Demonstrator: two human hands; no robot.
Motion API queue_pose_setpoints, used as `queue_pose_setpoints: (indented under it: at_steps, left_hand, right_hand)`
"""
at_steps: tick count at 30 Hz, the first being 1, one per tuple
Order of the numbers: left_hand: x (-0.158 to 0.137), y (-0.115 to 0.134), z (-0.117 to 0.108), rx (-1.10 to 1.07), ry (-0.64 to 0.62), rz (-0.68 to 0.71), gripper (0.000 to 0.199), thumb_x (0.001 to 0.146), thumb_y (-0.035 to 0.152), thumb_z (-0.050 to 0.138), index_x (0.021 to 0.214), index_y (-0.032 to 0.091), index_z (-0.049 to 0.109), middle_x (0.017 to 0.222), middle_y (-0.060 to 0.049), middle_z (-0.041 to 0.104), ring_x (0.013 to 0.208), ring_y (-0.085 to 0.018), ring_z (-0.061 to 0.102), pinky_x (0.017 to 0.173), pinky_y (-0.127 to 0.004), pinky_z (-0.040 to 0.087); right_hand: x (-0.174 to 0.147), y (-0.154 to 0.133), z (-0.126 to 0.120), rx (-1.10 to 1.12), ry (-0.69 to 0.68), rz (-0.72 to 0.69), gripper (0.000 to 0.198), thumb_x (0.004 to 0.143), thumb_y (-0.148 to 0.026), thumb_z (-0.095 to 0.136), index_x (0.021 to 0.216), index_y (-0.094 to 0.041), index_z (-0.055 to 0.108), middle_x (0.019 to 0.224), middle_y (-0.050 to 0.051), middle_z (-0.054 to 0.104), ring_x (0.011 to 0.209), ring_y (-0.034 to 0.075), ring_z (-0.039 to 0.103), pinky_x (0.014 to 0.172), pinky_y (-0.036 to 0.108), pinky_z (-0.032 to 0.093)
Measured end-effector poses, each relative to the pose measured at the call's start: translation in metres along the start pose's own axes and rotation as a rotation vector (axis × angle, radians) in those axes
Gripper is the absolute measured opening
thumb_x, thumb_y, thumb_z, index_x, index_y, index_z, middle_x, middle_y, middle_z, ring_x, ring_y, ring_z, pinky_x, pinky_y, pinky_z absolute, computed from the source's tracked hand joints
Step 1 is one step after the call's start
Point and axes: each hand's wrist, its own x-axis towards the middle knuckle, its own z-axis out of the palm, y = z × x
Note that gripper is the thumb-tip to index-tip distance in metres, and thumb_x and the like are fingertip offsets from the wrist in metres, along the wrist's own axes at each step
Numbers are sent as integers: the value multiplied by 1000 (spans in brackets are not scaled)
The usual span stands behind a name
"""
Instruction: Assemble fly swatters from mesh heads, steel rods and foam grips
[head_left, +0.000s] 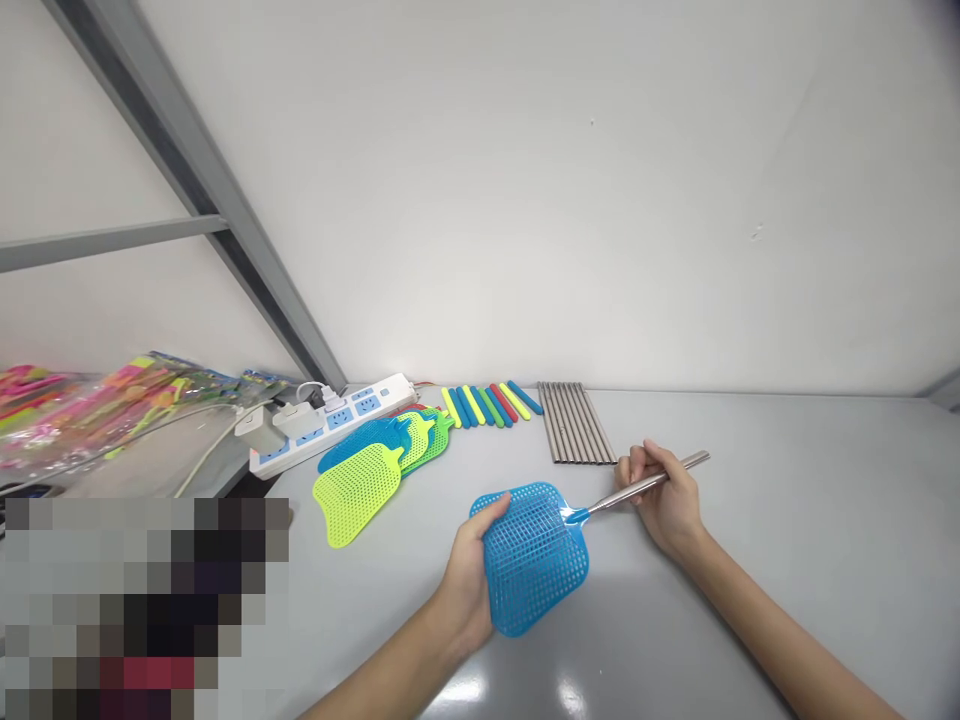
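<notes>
A blue fly swatter head (534, 560) is gripped at its left edge by my left hand (472, 575), thumb on top. From its neck a metal tube (630, 492) runs up to the right. My right hand (666, 497) has its fingers closed around that tube, whose far end sticks out past the hand. Just beyond my right hand, several metal tubes (576, 422) lie side by side. Left of them is a row of coloured plastic handles (487, 406) in yellow, blue, green and red. Loose swatter heads overlap farther left, a yellow one (358, 493) in front.
A white power strip (337, 425) with plugged-in adapters lies behind the swatter heads. Plastic-wrapped colourful items (135, 410) are piled at far left, near a metal frame post (202, 190). The grey table (810, 500) meets a white wall. A pixelated patch covers the lower left.
</notes>
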Motion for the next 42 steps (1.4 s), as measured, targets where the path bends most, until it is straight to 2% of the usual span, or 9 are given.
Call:
queue_pose_setpoints:
  at_steps: [6,19,34,42]
  left_hand:
    - [-2,6,5,44,47,63,31,68,34,55,86,9,61,79,-11,66,73,-26,62,75,-40,43]
    - [-4,7,6,40,27,44,36,67,39,54,86,10,61,76,-11,67,73,-28,61,75,-42,41]
    - [-1,7,3,48,-30,20,40,68,40,53,94,10,59,82,-12,66,79,-29,60,80,-44,37]
    - [1,6,3,35,-13,66,36,69,37,53,90,9,60,82,-11,66,79,-27,60,81,-41,38]
  right_hand:
    - [1,1,-3,-37,-44,-37,37,78,-29,38,44,-17,47,37,0,38,37,10,35,43,25,27]
    - [-1,5,-1,-97,-133,-25,40,80,-30,34,46,-16,48,42,1,42,40,10,38,43,26,25]
    - [1,7,-2,-151,-129,-69,42,81,-30,33,46,-16,50,42,1,42,39,10,39,43,25,26]
    - [5,9,-7,-219,-154,41,45,80,-37,32,46,-15,51,44,1,45,39,10,39,43,24,29]
